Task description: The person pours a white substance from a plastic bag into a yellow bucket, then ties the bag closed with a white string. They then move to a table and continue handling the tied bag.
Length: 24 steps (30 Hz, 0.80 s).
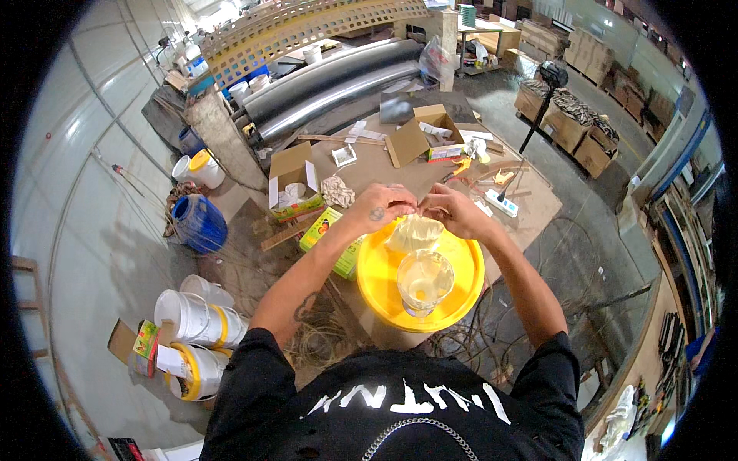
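Note:
My left hand [388, 206] and my right hand [453, 211] meet above the far side of a round yellow lid [373, 265]. Both are closed, fingertips pinched together at the top of a pale cream, crumpled bag [415, 233]. Whether the bag rests on the lid or hangs just above it, I cannot tell. Nearer to me, a clear plastic cup [425, 280] smeared with a pale substance stands on the lid. A green and yellow box [327, 230] lies beside the lid, partly behind my left forearm.
Behind my hands, the brown board tabletop holds open cartons [296, 184], a crumpled cloth [338, 192], yellow clamps [503, 177] and a white power strip [501, 203]. White buckets [192, 316] and a blue drum [200, 223] stand left. Tangled cords [492, 319] lie low down. Large rollers [330, 92] fill the back.

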{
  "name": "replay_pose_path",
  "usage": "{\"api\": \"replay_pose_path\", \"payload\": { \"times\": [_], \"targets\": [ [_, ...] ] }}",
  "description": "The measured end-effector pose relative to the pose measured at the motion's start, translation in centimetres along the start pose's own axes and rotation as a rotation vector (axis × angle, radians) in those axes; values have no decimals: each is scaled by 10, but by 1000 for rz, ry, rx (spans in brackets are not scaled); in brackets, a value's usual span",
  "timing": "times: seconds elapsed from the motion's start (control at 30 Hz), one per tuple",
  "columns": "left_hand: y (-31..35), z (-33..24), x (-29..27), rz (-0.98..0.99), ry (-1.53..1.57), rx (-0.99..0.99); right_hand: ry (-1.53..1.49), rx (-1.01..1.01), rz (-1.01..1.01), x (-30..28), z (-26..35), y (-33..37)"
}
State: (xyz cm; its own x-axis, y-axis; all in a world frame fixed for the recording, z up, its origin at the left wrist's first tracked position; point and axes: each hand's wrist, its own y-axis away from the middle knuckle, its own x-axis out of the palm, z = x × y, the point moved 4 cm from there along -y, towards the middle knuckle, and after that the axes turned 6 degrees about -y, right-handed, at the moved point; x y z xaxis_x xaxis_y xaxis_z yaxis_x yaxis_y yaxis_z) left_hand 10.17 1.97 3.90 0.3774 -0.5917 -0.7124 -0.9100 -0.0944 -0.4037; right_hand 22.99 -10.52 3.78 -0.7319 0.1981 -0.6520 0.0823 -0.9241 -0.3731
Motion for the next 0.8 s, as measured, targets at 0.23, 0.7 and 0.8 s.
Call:
{"api": "replay_pose_path", "payload": {
  "times": [0.23,0.7,0.8],
  "targets": [
    [4,12,4,38,148,-157,7,-63,-13,9,0,-3],
    [11,20,13,-31,263,-275,179,-150,-135,14,2,-4],
    [15,18,15,-48,165,-152,178,-143,-159,15,-1,-3]
  ]
}}
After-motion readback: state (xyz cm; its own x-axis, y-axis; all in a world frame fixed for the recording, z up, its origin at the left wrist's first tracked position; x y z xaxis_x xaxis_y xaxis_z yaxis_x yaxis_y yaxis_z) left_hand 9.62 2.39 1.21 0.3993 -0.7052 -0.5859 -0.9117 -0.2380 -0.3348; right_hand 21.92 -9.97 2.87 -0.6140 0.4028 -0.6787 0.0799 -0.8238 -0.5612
